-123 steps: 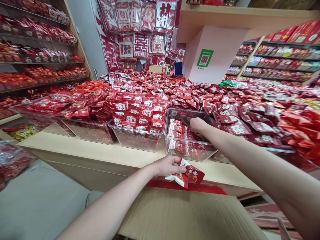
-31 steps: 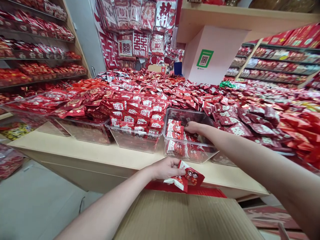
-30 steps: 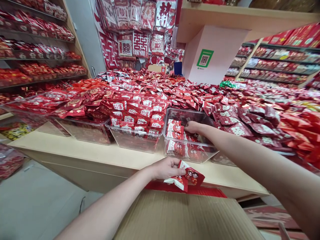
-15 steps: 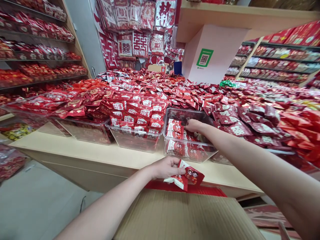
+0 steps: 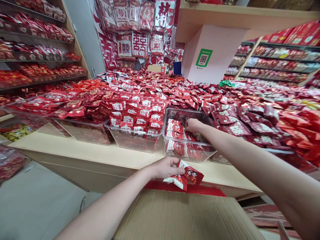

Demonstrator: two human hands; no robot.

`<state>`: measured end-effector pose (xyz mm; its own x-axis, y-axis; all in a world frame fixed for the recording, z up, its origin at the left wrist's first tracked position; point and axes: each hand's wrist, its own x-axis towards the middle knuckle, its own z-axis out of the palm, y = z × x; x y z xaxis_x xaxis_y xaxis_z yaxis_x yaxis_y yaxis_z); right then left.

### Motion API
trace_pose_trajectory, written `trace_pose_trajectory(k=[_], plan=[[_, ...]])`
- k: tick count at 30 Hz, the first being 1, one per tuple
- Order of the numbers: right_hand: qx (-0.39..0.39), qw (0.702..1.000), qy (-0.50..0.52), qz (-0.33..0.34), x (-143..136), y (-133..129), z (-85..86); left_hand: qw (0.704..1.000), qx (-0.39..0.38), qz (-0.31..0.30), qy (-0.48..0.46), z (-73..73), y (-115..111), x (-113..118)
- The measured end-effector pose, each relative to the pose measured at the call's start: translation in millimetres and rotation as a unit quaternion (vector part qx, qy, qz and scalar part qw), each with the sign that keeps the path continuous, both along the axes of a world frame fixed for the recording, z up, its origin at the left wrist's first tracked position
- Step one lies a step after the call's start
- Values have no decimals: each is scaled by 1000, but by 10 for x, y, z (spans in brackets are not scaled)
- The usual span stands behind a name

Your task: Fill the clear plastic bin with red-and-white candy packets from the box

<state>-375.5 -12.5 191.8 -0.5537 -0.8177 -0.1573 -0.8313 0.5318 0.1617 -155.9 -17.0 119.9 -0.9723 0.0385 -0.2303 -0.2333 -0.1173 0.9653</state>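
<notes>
Two red-and-white packets (image 5: 192, 174) printed with cartoon figures are pinched in my left hand (image 5: 166, 167), above the near edge of the counter and the far end of the cardboard box. My right hand (image 5: 193, 126) reaches inside a clear plastic bin (image 5: 165, 128), its fingers curled down at similar packets (image 5: 175, 146). The fingertips are partly hidden, and whatever they grip cannot be made out. The packets in this bin stand in rows at its left and front; its back part shows dark wall.
A cardboard box (image 5: 185, 216) stands closest to me, with something red behind its edge. More clear bins (image 5: 137, 143) heaped with red packets line the pale counter (image 5: 75, 150). A white pillar (image 5: 212, 53) rises behind; loaded shelves flank both sides.
</notes>
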Motion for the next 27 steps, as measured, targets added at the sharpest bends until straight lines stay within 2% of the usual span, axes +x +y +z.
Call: trace_pose_trajectory(k=[7,14,21,24,27], plan=[[-4,1000,7,7,-15,4,-105,1000,7,14,-5,48,12,-4],[-41,999,18,-7,-44,-2,-55,1000,21,17,-13,68,23,1],[-7,1000,23,-2,-38,0,-74,999,33,15,4,64,26,-5],[-36,999,26,3,-12,30,36,999,46,21,13,32,21,-15],[-133,991,34,2,121,162,294,998,55,26,23,1,15,-22]])
